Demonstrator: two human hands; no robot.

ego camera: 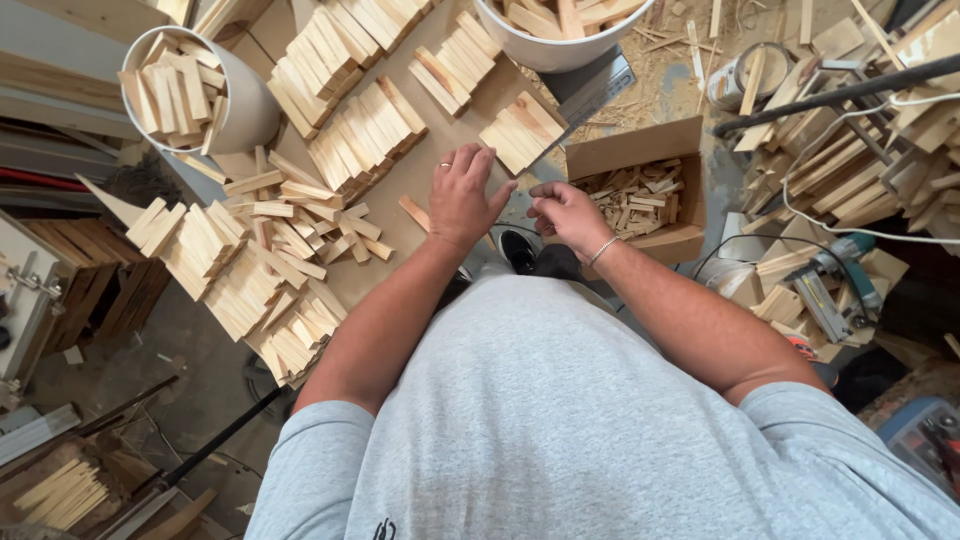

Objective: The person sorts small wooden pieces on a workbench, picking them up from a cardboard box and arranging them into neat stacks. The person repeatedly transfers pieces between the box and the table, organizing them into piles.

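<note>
Grey-shirted arms reach forward: left hand spreads open over the pale wooden slat on the brown board; right hand pinches closed, contents unclear. Squaring slats keeps stacks neat.

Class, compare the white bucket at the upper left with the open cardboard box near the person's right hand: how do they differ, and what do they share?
The white bucket is round with smooth walls; the cardboard box is brown and square-cornered with a raised flap. The bucket holds longer flat wooden slats standing on end; the box holds small wood offcuts lying jumbled. The bucket stands away from the hands; the box sits just beyond the right hand. Both are open-topped and filled with pale wood.
</note>
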